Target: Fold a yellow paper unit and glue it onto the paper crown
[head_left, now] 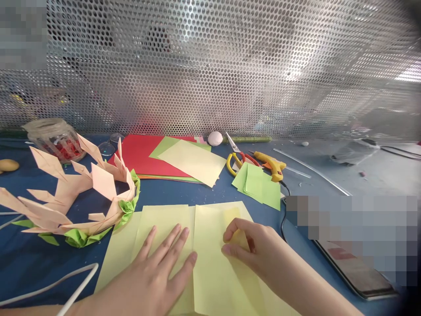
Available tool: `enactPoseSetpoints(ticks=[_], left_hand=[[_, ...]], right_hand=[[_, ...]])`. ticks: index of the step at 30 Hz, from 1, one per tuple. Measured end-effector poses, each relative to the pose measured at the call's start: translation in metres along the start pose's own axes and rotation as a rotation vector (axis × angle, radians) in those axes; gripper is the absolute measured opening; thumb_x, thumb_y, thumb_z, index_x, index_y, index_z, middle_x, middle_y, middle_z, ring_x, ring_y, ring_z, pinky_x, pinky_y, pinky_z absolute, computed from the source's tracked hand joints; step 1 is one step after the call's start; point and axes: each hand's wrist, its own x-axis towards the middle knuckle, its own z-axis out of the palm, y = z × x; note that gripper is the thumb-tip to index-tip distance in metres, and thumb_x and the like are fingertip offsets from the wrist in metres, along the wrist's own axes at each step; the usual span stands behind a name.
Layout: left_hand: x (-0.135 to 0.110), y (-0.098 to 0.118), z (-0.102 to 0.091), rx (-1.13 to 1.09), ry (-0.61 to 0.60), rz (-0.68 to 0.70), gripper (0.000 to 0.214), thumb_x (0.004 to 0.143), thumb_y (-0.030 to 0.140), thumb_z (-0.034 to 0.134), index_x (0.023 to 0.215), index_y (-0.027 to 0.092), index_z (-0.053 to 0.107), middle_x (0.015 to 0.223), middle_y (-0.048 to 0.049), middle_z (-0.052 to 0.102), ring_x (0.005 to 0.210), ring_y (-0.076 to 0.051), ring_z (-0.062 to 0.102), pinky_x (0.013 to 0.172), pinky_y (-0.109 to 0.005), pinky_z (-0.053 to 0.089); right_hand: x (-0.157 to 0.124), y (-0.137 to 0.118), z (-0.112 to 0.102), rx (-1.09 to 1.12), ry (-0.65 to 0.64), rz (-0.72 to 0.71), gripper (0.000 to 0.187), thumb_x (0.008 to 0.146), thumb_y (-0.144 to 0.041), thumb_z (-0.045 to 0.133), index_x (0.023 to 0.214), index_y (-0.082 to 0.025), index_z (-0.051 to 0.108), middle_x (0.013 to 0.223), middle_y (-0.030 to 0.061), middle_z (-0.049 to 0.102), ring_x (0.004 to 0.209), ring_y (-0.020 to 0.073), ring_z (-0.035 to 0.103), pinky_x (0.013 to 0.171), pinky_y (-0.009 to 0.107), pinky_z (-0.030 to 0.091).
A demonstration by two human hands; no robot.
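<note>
Sheets of pale yellow paper (210, 272) lie in front of me with upright creases and folded, layered panels. My left hand (164, 267) rests flat on the left panel, fingers spread. On the right panel my right hand (248, 245) is closed, thumb and index finger pinched together at the paper. A darker yellow patch shows beside and under those fingers; its far part is hidden by the hand. To the left stands a ring-shaped peach paper crown (74, 188) with pointed folded pieces and crumpled green paper (82, 237) along its base.
Behind lie red paper (141, 153), a cream sheet (197, 160), scissors (235, 147), a yellow glue gun (271, 164) and green paper squares (256, 184). A phone (358, 267) sits right. A glass jar (55, 138) stands back left; a white cable (79, 285) crosses front left. Perforated metal mesh (210, 66) rises behind.
</note>
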Motion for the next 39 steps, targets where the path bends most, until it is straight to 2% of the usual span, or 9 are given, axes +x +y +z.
enactPoseSetpoints(ticks=[4,9,12,18,23,25,28,33,39], left_hand=[[-0.006,-0.008,0.001,-0.07,0.033,0.079,0.079,0.077,0.0,0.048,0.152,0.022,0.036,0.157,-0.0125,0.021,0.145,-0.033,0.027,0.114,-0.057,0.031],[-0.012,-0.013,0.012,0.003,0.17,0.233,0.056,0.091,0.008,0.045,0.147,0.01,0.046,0.151,-0.0125,0.041,0.14,-0.025,0.043,0.118,-0.034,0.033],[-0.011,-0.006,0.01,0.051,0.145,0.223,0.051,0.092,0.009,0.047,0.142,0.011,0.052,0.149,-0.0133,0.045,0.137,-0.028,0.047,0.113,-0.037,0.042],[-0.009,0.005,-0.009,-0.023,-0.008,0.136,0.061,0.088,0.006,0.064,0.143,0.027,0.05,0.15,-0.0205,0.041,0.141,-0.037,0.037,0.104,-0.067,0.038],[0.001,-0.008,-0.032,-0.1,-0.247,0.27,0.07,0.089,0.009,0.066,0.145,0.044,0.042,0.149,-0.0215,0.039,0.136,-0.04,0.038,0.095,-0.067,0.044],[0.002,-0.014,-0.03,-0.166,-0.224,0.276,0.071,0.087,0.013,0.071,0.145,0.044,0.043,0.15,-0.0207,0.037,0.136,-0.042,0.037,0.095,-0.068,0.043],[-0.001,-0.02,-0.015,-0.236,-0.055,0.29,0.076,0.085,0.011,0.07,0.147,0.044,0.039,0.152,-0.0188,0.033,0.136,-0.043,0.038,0.097,-0.073,0.037],[-0.014,-0.016,0.003,-0.24,-0.046,0.236,0.064,0.088,0.004,0.058,0.147,0.026,0.046,0.152,-0.0108,0.04,0.141,-0.033,0.038,0.112,-0.061,0.03],[-0.014,-0.009,0.017,-0.238,0.029,0.162,0.061,0.09,0.006,0.053,0.147,0.028,0.046,0.151,-0.0087,0.042,0.141,-0.03,0.039,0.117,-0.056,0.024]], right_hand=[[0.001,0.0,-0.001,-0.001,0.001,0.004,0.004,0.081,-0.021,0.062,0.08,-0.023,0.065,0.053,-0.0067,0.04,0.051,0.0157,0.045,0.05,0.024,0.027],[0.001,0.0,-0.001,0.001,-0.006,0.002,0.003,0.08,-0.023,0.062,0.078,-0.024,0.065,0.053,-0.0069,0.04,0.05,0.0146,0.044,0.05,0.024,0.027],[0.001,0.002,-0.001,0.001,0.013,0.006,0.003,0.079,-0.022,0.064,0.076,-0.023,0.065,0.053,-0.0071,0.04,0.049,0.0143,0.044,0.049,0.024,0.027],[0.004,0.007,-0.003,-0.004,0.01,-0.013,0.006,0.076,-0.021,0.066,0.071,-0.023,0.066,0.05,-0.0058,0.045,0.05,0.0144,0.045,0.049,0.023,0.027],[0.004,0.008,-0.003,0.003,0.029,-0.026,0.007,0.075,-0.019,0.066,0.069,-0.022,0.066,0.051,-0.006,0.045,0.05,0.0135,0.045,0.048,0.023,0.027],[0.003,0.007,-0.003,0.008,0.032,-0.028,0.008,0.075,-0.018,0.067,0.068,-0.022,0.066,0.05,-0.0064,0.044,0.049,0.0133,0.045,0.048,0.023,0.027],[0.003,0.005,-0.005,0.011,0.028,-0.022,0.009,0.075,-0.018,0.067,0.068,-0.023,0.066,0.05,-0.0066,0.043,0.05,0.0136,0.046,0.049,0.023,0.028],[-0.002,0.004,-0.012,0.025,-0.019,-0.007,0.007,0.076,-0.024,0.069,0.071,-0.022,0.064,0.053,-0.0066,0.044,0.048,0.0129,0.047,0.047,0.023,0.029],[-0.013,0.011,-0.014,0.099,-0.178,0.053,0.011,0.072,-0.03,0.073,0.072,-0.023,0.064,0.055,-0.0079,0.043,0.046,0.013,0.053,0.044,0.022,0.038]])
